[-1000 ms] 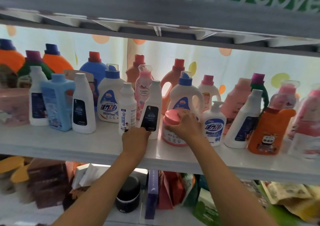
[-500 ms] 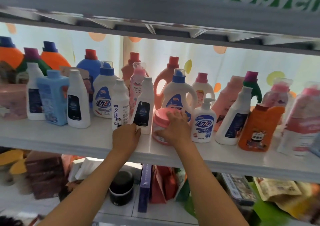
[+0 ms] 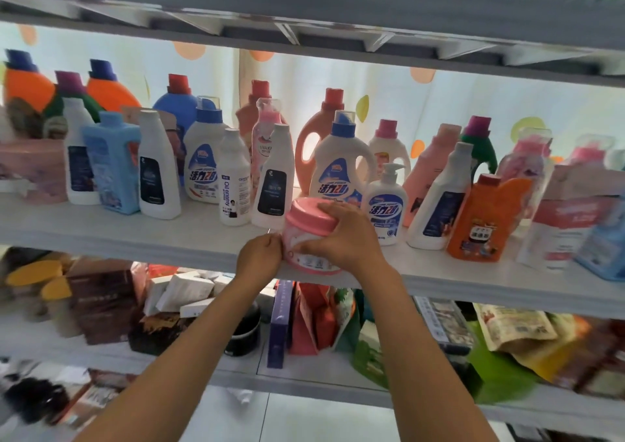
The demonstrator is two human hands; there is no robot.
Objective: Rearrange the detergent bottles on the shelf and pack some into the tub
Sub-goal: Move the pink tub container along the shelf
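Both hands have closed on the pink-lidded tub (image 3: 313, 235), now tilted at the front edge of the white shelf (image 3: 142, 235), centre of frame. Left hand (image 3: 259, 255) has left the white bottle with dark label (image 3: 274, 181) and presses its curled fingers against the tub's left side. Right hand (image 3: 341, 238) wraps fingers over the lid and front wall, thumb low on the label. Just behind, right: white pump bottle (image 3: 385, 205). Behind: tall white jug with blue cap (image 3: 341, 167). Right of centre: orange bottle (image 3: 480, 218). Left of frame: pale blue bottle (image 3: 113, 164).
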